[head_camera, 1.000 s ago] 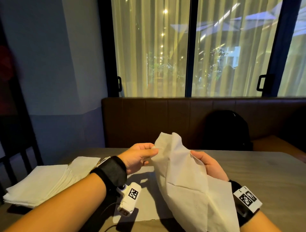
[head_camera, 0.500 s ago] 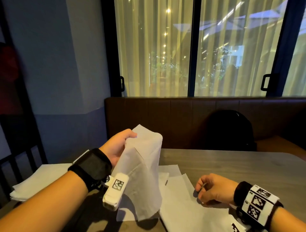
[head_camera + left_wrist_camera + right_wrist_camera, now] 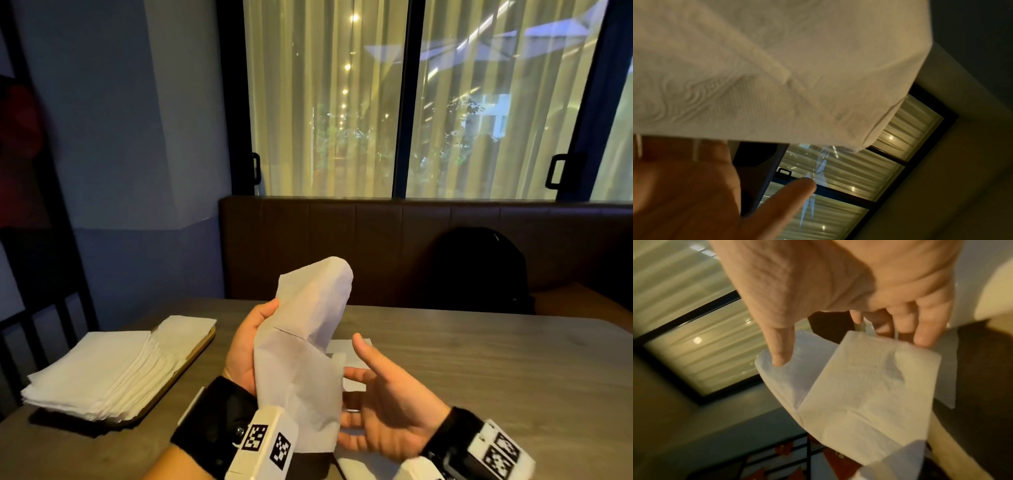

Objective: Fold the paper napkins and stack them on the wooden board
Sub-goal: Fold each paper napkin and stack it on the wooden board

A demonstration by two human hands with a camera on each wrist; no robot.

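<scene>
My left hand [image 3: 248, 342] holds a white paper napkin [image 3: 308, 342] upright over the table, thumb at its left edge, fingers hidden behind it. In the left wrist view the napkin [image 3: 777, 65] hangs above my palm [image 3: 684, 194]. My right hand [image 3: 380, 397] is palm up beside the napkin's lower right edge, its fingers spread and reaching just behind that edge, thumb free. The right wrist view shows the spread fingers [image 3: 925, 331] at the corner of the napkin [image 3: 859, 394]. A stack of folded napkins [image 3: 99, 370] lies on the wooden board [image 3: 202, 346] at the left.
More loose napkins [image 3: 352, 346] lie flat on the grey table [image 3: 496, 370] under my hands. A brown bench [image 3: 376, 246] with a black backpack [image 3: 479, 270] runs behind the table, below curtained windows. A dark railing [image 3: 51, 325] stands at the far left.
My right hand has lifted off the table and turned palm up beside the napkin. My left hand has carried the napkin toward the middle, still upright.
</scene>
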